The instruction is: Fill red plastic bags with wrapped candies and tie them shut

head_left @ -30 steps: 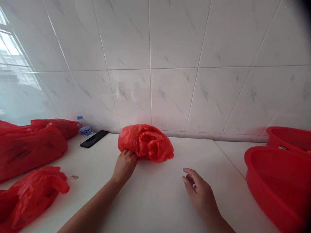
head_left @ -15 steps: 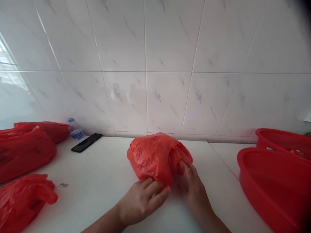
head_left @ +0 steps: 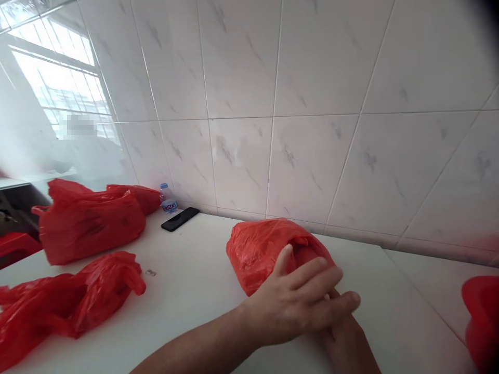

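Left hand (head_left: 300,302), fingers spread wide, overlaps the right hand (head_left: 344,328) (fingers hidden, grip indeterminable) at a rounded, crumpled red plastic bag (head_left: 257,250).

Two hands: left hand (head_left: 294,301) over right hand (head_left: 341,327). Four red plastic bags: one bundled bag (head_left: 257,249) just beyond left hand; one crumpled bag (head_left: 105,291), one bulging bag (head_left: 91,228) and one rear bag (head_left: 138,197) left of it. One bottle (head_left: 169,201), one phone (head_left: 180,219), one small scrap (head_left: 150,272), also left of hand. One red basin (head_left: 481,301), partly visible, right of both.
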The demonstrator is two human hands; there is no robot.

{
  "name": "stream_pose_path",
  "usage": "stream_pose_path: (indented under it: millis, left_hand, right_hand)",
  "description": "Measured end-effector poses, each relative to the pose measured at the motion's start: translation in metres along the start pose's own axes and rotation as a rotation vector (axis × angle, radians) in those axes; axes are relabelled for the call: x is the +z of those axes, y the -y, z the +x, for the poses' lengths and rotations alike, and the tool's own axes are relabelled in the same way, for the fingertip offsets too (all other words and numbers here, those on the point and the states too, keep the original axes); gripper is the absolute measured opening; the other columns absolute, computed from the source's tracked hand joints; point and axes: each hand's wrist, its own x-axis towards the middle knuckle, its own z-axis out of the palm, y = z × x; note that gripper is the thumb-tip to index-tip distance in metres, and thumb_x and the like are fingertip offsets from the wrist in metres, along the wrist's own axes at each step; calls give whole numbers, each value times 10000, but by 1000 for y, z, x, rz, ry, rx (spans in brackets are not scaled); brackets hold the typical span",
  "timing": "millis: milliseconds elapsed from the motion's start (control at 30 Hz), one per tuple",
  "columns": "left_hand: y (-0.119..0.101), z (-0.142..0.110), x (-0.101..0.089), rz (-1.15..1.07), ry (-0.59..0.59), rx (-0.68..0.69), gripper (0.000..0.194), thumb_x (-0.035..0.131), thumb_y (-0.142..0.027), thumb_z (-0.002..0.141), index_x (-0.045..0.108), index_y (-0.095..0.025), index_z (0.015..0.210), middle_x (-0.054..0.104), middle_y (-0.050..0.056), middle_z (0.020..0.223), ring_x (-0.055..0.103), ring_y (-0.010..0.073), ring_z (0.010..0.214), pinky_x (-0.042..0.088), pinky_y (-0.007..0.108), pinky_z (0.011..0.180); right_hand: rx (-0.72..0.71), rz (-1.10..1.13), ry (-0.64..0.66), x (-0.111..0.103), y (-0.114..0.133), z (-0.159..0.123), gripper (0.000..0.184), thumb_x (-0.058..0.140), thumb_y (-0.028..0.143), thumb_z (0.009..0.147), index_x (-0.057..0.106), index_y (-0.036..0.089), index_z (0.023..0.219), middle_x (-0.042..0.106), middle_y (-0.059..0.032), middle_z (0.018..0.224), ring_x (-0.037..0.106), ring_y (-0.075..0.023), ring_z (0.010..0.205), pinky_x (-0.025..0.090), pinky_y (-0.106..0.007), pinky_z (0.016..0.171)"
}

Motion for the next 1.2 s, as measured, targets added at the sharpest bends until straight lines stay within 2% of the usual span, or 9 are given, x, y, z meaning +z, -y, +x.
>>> stream_pose_path:
  millis: [100, 167, 300, 433, 600, 700, 1000, 1100, 1200]
  left_hand:
    - [17, -8, 23, -82, 443, -18, 489, 574, -270, 850, 446, -322, 1319, 346, 26, 1479, 268, 286, 1342, 204, 581, 1079]
    - [34, -20, 47, -136, 551, -160, 556, 662, -353, 775, 468, -348, 1296, 363, 31, 1466, 267, 338, 1340, 193, 614, 1068]
    - [60, -49, 85, -94, 553, -359, 513, 705, -445, 699, 590, -288, 1174, 475, 105, 1356, 439, 363, 1201, 209, 635, 1042]
    - [70, -68, 97, -61, 516, -455, 507, 691, -411, 721, 576, -294, 1200, 490, 103, 1340, 481, 322, 1175, 189, 584, 1077]
    - [80, -78, 103, -13, 471, -555, 294, 655, -330, 792, 639, -227, 1066, 609, 97, 1142, 509, 297, 1143, 209, 587, 1070]
    - [86, -82, 104, 10, 455, -590, 253, 584, -327, 867, 615, -183, 1073, 610, 76, 1140, 541, 252, 1105, 359, 535, 1002]
    - [89, -82, 89, -27, 364, -590, 263, 551, -315, 898, 582, -162, 1110, 610, 74, 1122, 611, 197, 952, 518, 409, 824]
    - [83, -81, 80, -98, 324, -524, 155, 543, -237, 897, 600, -153, 1013, 624, 63, 1062, 609, 180, 914, 523, 362, 779]
    - [71, -78, 75, -154, 266, -492, 179, 468, -75, 854, 587, -175, 942, 619, 78, 1079, 595, 184, 935, 515, 300, 731]
  right_hand:
    - [-71, -96, 46, 0, -1, -3, 403, 410, 236, 906, 509, 281, 1294, 525, -83, 1307, 548, -244, 1163, 534, -377, 897]
    - [-100, -141, 32, -1, -5, -6, 399, 388, 222, 918, 519, 283, 1290, 442, -80, 1401, 494, -255, 1226, 501, -410, 944]
    - [11, 40, 12, -6, -6, -10, 316, 420, 293, 919, 577, 293, 1192, 518, -55, 1331, 480, -256, 1221, 449, -445, 983]
    - [383, 501, 57, -13, 7, -4, 237, 471, 428, 894, 626, 252, 931, 628, -60, 1124, 543, -245, 1101, 426, -417, 985]
    - [719, 1256, -153, -42, -2, 13, 237, 621, 398, 771, 542, 208, 653, 582, 3, 771, 587, -169, 851, 497, -350, 887]
    - [876, 1415, -348, -63, -22, 17, 197, 632, 270, 680, 475, 191, 590, 510, 32, 669, 552, -122, 707, 532, -325, 783]
    - [866, 867, -491, -73, -42, 16, 260, 543, 376, 663, 352, 217, 587, 340, 59, 575, 397, -116, 536, 457, -296, 567]
    - [863, 556, -584, -71, -37, 16, 261, 605, 402, 688, 507, 205, 828, 491, 13, 727, 494, -185, 690, 461, -391, 707]
    - [712, 252, -627, -67, -16, 16, 512, 662, 356, 688, 502, 188, 1145, 529, -110, 1136, 465, -314, 1096, 327, -502, 977]
